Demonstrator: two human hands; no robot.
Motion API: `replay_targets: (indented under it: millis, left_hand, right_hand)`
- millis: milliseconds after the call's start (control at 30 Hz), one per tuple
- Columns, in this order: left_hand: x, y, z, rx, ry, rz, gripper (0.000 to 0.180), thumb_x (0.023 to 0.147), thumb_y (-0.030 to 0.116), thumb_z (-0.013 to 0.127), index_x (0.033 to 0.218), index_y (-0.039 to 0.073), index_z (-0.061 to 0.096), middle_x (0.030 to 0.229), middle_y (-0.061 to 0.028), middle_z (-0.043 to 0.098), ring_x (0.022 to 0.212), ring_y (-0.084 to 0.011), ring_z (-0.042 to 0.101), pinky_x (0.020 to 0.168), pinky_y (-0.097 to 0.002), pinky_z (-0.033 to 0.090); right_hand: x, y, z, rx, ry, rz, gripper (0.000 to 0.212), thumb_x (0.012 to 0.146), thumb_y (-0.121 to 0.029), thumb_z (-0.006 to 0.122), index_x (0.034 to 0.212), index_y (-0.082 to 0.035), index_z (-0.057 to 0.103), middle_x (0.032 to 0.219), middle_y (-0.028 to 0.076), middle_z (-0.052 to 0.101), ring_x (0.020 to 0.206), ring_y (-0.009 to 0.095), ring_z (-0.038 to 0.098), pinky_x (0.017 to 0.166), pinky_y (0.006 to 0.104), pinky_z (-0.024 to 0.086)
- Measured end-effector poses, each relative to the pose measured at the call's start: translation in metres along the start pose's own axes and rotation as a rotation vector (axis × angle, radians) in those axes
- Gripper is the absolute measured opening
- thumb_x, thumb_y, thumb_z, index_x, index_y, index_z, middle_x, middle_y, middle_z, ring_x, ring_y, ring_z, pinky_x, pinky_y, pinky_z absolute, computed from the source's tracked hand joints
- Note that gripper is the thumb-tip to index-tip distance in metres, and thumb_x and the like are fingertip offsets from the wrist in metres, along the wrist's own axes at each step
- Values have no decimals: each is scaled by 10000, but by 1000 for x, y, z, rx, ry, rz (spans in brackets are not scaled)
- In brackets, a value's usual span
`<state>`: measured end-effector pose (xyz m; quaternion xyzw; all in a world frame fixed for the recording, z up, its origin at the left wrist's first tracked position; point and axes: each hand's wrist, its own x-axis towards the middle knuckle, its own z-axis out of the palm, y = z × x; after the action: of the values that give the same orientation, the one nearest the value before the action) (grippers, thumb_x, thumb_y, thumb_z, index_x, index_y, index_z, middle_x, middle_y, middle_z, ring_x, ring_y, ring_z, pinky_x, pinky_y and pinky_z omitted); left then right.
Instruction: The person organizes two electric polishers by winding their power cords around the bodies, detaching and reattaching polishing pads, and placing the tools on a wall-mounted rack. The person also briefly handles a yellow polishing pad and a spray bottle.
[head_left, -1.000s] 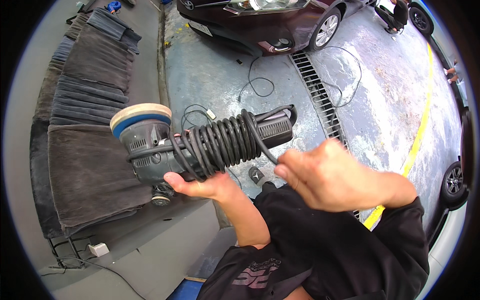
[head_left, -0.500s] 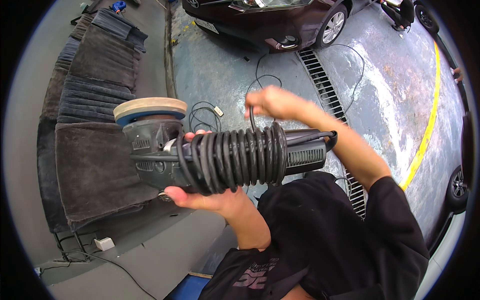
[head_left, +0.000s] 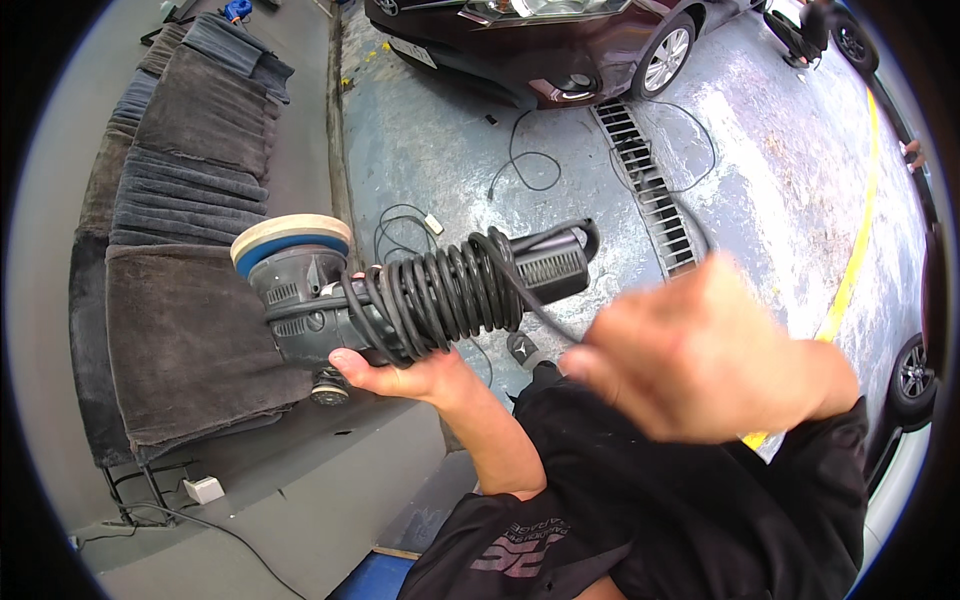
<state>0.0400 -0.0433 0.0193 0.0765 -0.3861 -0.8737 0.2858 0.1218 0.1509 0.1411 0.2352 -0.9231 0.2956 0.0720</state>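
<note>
The left hand (head_left: 415,375), fingers curled around it, holds a long black polisher (head_left: 305,310) with a round cream-and-blue pad (head_left: 292,242) above a grey-blue painted floor (head_left: 430,135), while the blurred right hand (head_left: 690,350) grips the thick black cord (head_left: 455,290) coiled around the polisher.

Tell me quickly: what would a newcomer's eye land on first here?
First, the black polisher with its pale round pad, left of centre in the left hand, with black cord coiled around it and one length running to the blurred right hand. Then the dark red car at the top, and the dark towels hanging on the left.
</note>
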Motion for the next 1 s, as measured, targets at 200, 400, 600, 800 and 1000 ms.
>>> replay_targets:
  millis: [200,400,600,800,1000]
  left_hand:
    - [-3,8,12,-38,64,-69,714,862,575,487,1290,3,484,1193,-155,584,1022,-298,630,868,-466,541]
    - [-22,32,19,-64,-149,-188,763,864,646,425,1223,-20,523,1073,-168,620,979,-281,630,868,-444,525]
    - [-10,12,-7,-217,-217,-297,790,815,645,510,1216,-36,512,1128,-186,594,1013,-302,613,884,-462,515]
    - [2,3,-10,-35,-134,-143,767,807,614,539,1219,-32,501,1120,-182,587,1015,-298,609,861,-458,527]
    - [-2,-4,-4,-47,-210,-77,828,761,590,588,1288,-29,430,1165,-188,542,1021,-287,592,852,-426,518]
  right_hand:
    - [-29,18,124,541,-141,247,185,938,-157,541,851,4,516,599,171,570,578,407,575,525,458,458]
    - [15,133,207,261,-227,-255,242,937,-231,547,1065,-38,617,964,156,678,915,303,649,761,436,477]
    - [96,148,68,-141,67,-226,311,734,-267,730,818,-20,562,730,115,574,719,340,607,625,429,472]
    - [59,52,2,-372,22,-133,329,695,-264,778,620,-51,538,588,69,535,546,295,571,516,397,438]
    - [40,33,6,-132,80,47,212,775,-175,718,688,-19,604,589,117,553,554,328,568,509,409,431]
